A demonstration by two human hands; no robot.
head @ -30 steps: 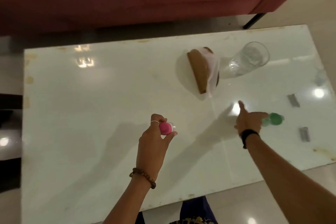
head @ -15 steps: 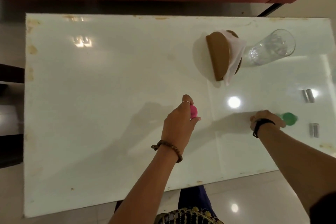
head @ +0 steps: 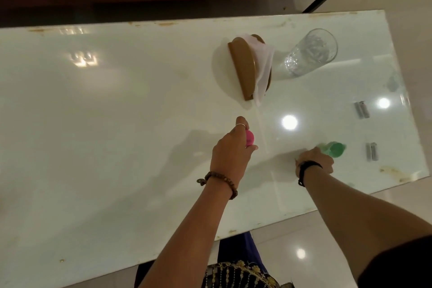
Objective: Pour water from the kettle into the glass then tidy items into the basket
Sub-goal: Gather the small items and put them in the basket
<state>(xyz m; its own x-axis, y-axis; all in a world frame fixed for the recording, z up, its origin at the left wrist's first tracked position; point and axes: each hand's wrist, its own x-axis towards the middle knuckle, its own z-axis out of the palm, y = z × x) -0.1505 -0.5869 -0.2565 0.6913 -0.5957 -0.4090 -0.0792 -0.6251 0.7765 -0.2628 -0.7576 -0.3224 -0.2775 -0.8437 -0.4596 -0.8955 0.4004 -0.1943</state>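
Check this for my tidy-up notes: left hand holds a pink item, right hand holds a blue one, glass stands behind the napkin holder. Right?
Not quite. The head view shows the right hand on a green item, not blue. The left hand does hold the pink item, and the glass stands behind the napkin holder.

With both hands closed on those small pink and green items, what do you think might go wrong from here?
1. The right hand holds the green item close to the table corner; a slip could send it to the floor.
2. The glass stands just beyond the brown napkin holder; reaching past could knock it over.
3. The left hand hides most of the pink item, so its grip looks uncertain.
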